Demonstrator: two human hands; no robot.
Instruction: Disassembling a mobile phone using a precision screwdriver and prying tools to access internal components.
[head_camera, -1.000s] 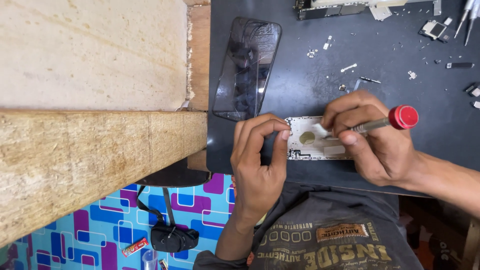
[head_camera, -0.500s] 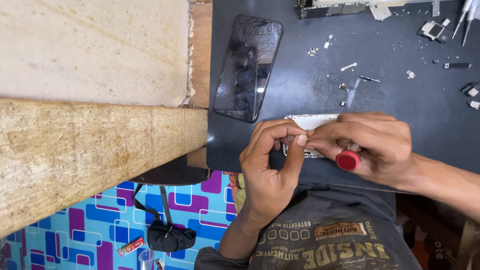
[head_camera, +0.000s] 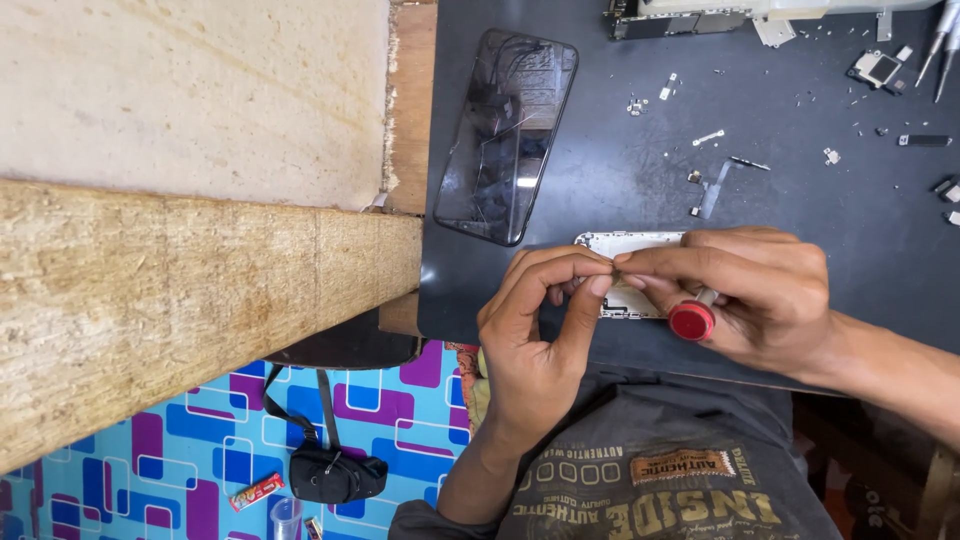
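On the dark desk (head_camera: 620, 160), a white phone frame (head_camera: 625, 245) lay flat, mostly covered by both hands. At the frame's nine o'clock edge, the left hand (head_camera: 535, 335) had its grip pinched shut, thumb and forefinger meeting something too small to make out. Toward three o'clock, the right hand (head_camera: 760, 290) was closed around a screwdriver (head_camera: 692, 320), whose red cap pointed to six o'clock; its tip was hidden under the fingers over the frame. A cracked black phone screen (head_camera: 508, 135) rested at eleven o'clock, apart from both hands.
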